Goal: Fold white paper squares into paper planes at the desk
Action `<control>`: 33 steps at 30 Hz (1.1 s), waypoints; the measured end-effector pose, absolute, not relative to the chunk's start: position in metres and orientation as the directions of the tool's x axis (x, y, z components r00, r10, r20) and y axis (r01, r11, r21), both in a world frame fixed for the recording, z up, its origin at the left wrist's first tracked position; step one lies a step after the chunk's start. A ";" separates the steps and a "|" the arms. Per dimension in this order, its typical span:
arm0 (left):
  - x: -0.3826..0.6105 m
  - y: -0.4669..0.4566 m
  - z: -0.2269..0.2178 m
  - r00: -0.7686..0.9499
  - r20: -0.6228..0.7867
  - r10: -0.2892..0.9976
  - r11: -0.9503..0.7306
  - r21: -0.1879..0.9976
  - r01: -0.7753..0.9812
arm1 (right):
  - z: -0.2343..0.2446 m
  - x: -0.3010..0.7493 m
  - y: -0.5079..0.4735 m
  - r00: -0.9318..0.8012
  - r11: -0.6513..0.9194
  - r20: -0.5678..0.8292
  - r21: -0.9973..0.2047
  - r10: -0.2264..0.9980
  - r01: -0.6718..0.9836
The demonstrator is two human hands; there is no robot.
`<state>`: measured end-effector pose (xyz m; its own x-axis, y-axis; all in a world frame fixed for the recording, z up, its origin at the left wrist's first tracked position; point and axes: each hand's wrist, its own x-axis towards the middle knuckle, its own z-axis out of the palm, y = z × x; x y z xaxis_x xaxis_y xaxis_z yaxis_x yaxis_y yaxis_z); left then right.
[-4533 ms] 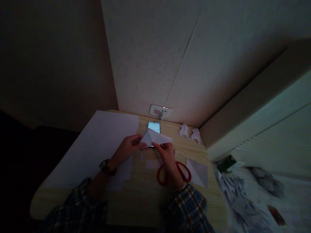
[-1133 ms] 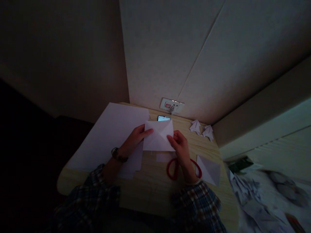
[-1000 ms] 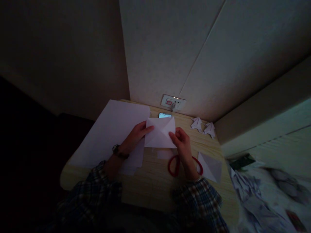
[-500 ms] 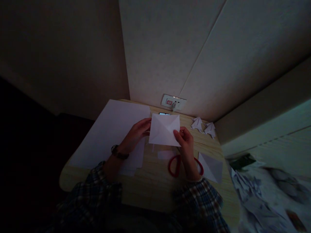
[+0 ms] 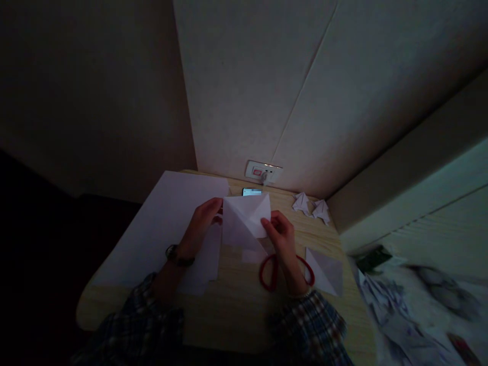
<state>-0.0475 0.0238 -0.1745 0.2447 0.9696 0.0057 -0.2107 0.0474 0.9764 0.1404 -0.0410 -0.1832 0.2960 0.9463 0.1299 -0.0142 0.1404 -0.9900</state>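
Observation:
A small white square of paper (image 5: 244, 216) with diagonal creases is held up above the table between both hands. My right hand (image 5: 280, 234) pinches its right edge, thumb on the near face. At the left edge is my left hand (image 5: 202, 223), its fingertips partly hidden behind the sheet. Under my right wrist lies a pair of scissors (image 5: 269, 274) with red handles, its blades mostly out of sight. Right of them rests another creased paper square (image 5: 330, 272). A narrow paper strip (image 5: 251, 255) lies below the held sheet.
Large white sheets (image 5: 168, 223) cover the left of the wooden table (image 5: 229, 315). A lit phone (image 5: 251, 192) lies at the back, under a wall socket (image 5: 263, 173). Two folded paper figures (image 5: 301, 203) stand at the back right. Crumpled papers (image 5: 385, 300) lie beyond the right edge.
The held paper has turned from flat-on to bent, its lower left part now in shade along a diagonal crease. More of the phone shows. The whole view has shifted slightly.

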 end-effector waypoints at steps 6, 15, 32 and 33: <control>-0.047 0.022 -0.168 0.278 0.004 0.961 0.042 0.987 -0.157 | -0.184 0.141 -0.042 0.294 0.170 0.172 -0.985 0.940 0.032; -0.045 0.021 -0.166 0.325 -0.020 0.946 0.041 0.998 -0.057 | -0.181 0.140 -0.043 0.330 0.141 0.140 -0.990 0.934 0.022; -0.046 0.018 -0.165 0.555 -0.142 0.820 0.221 0.972 -0.077 | -0.184 0.149 -0.035 0.443 0.125 -0.043 -0.932 0.896 -0.341; -0.046 0.018 -0.165 0.559 -0.140 0.817 0.220 0.973 -0.077 | -0.183 0.149 -0.035 0.440 0.117 -0.058 -0.926 0.896 -0.360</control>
